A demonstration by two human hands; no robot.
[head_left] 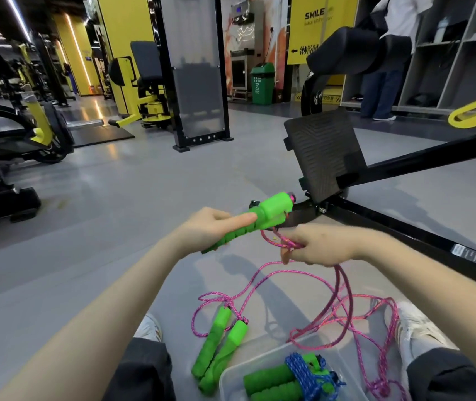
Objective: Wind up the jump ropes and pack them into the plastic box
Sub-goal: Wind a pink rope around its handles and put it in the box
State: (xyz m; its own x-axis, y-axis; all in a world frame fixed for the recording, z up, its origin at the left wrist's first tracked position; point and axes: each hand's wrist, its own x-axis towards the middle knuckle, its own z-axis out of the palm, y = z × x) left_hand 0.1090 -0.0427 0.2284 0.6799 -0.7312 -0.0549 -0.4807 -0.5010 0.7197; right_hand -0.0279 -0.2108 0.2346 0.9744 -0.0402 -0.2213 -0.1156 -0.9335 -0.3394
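Holding: left grip (213, 227) curled round paired green handles (271, 212) | right grip (320, 247) at its 3 o'clock pinching pink rope (342, 282), slack trailing to floor toward 5 o'clock | plastic box (229, 382) at 6 o'clock, wound blue rope (303, 374) inside | second green-handled pair (216, 342) at box's 9 o'clock, just beside it.

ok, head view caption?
Left hand grips green foam handle, right hand holds pink braided rope; blue rope bundle in clear plastic box.
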